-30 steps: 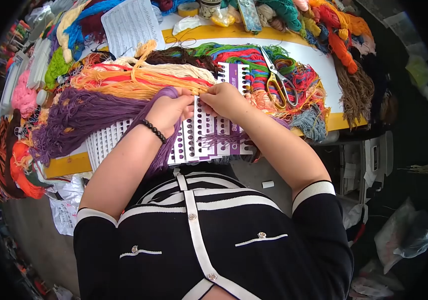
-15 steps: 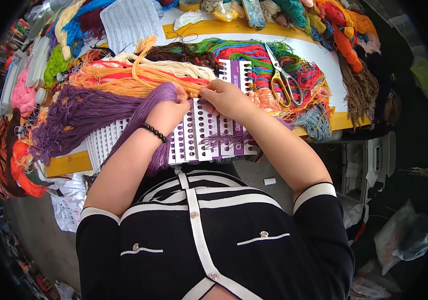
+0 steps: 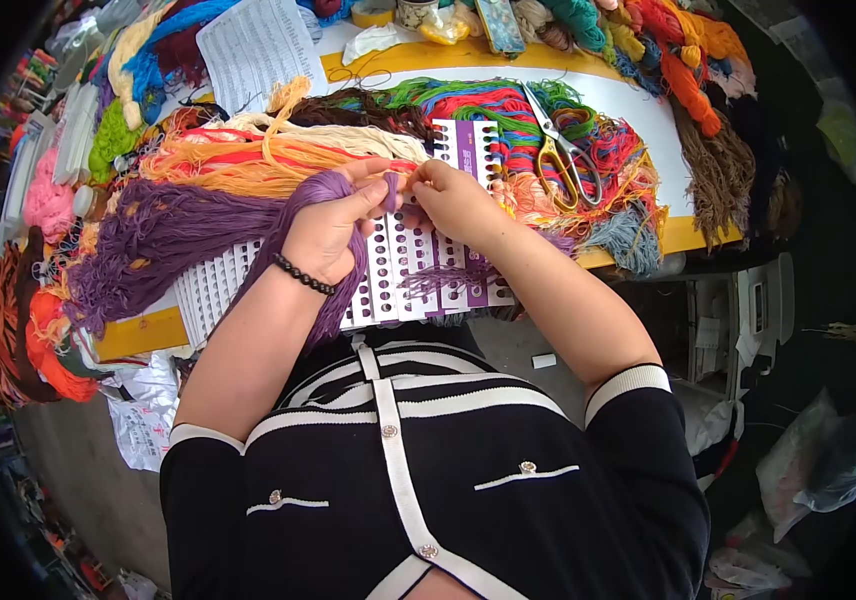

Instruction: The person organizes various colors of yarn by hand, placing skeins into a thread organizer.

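My left hand [image 3: 333,225] grips a thick skein of purple thread [image 3: 178,230] that drapes over my wrist and down towards my body. My right hand [image 3: 453,198] pinches a few purple strands pulled from that skein, just above a row of white punched thread cards [image 3: 398,275]. Short purple strands hang from holes in the cards near my right wrist. Both hands meet over the cards' upper edge.
Orange, cream and red thread bundles [image 3: 268,150] lie behind the cards. Yellow-handled scissors [image 3: 563,150] rest on multicoloured threads to the right. A printed sheet [image 3: 258,45] lies at the back. Thread heaps crowd the table's left and far edges.
My left hand has opened its fingers slightly and lifted towards my right hand, and a purple loop now stands between the two hands. My right hand rose a little off the cards.
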